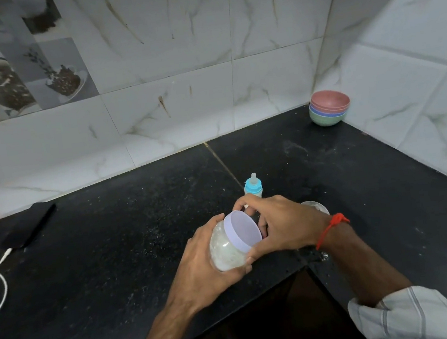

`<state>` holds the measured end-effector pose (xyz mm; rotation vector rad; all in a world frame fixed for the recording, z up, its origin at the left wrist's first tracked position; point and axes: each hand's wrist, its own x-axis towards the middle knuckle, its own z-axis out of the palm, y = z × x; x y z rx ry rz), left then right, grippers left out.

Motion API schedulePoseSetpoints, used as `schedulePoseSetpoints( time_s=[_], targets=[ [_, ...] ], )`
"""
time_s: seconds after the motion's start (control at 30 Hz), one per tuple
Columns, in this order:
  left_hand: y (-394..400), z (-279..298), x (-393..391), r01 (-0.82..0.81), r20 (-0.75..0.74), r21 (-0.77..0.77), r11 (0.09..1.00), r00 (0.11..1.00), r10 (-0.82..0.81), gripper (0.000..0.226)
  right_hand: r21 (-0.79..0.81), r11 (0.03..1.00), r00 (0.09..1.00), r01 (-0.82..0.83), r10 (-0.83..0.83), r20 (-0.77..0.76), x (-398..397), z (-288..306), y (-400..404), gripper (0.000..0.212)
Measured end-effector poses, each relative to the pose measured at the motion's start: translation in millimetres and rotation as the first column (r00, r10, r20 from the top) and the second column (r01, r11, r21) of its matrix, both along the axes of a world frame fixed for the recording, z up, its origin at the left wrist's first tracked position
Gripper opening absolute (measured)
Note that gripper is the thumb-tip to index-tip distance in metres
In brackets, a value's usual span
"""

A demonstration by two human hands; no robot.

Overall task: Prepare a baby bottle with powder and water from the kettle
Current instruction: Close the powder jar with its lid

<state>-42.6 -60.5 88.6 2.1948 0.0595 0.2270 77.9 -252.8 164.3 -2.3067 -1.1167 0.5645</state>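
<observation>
Landmark: the powder jar [227,250], held tilted above the near edge of the black bench [114,255].

Left hand [208,259] wrapped round the jar's clear body from below and behind, fingers curled under it: a closed grip on the jar. Right hand [277,223] sat on the pale lilac lid [243,230], thumb at the lid's near rim, fingers curled over its far rim; grip pinching the lid. Lid still seated on the jar. A red thread circled the right wrist.

Handling, judged: jar looked like rigid clear plastic, part-filled with white powder, so light; its smooth round wall is likely slippery, so the body hold suits it. The lid is best taken at its banded rim for turning. Powder may spill if opened tilted.

Just beyond the jar, partly hidden by the right hand, stood the baby bottle [253,188], upright, blue collar and teat on, apart from both grips. Right of the jar, behind the right wrist, a clear rounded item, unidentifiable. Far beyond, in the corner, stacked bowls [329,108]. No kettle in view.
</observation>
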Motion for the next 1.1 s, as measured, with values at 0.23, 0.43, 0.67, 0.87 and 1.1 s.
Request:
schedulePoseSetpoints(
  time_s=[0.23,0.43,0.67,0.87,1.1],
  targets=[
    [-1,-6,-4,0.005,-0.039,-0.021,1.0,0.999,-0.006,0.107,-0.157,0.959,0.969,0.237,-0.222,0.107,-16,-12,12,0.071],
    [4,-5,1,0.005,-0.041,-0.035,0.999,0.999,-0.007,0.099,0.017,0.999,0.997,0.031,-0.03,-0.068,-4,-5,2,0.073],
    [6,-3,6,0.019,-0.069,-0.07,0.997,0.997,-0.024,0.102,0.026,0.995,0.996,-0.091,0.091,0.015,6,-2,0,0.083],
    [6,-2,9,0.035,-0.099,-0.03,0.999,0.994,-0.038,0.109,-0.074,0.995,0.997,-0.071,0.07,-0.021,8,7,1,0.083],
    [2,1,9,0.054,-0.066,-0.014,0.998,0.996,-0.055,0.109,-0.232,0.917,0.91,0.325,-0.237,0.34,-7,-2,17,0.075]
  ],
)
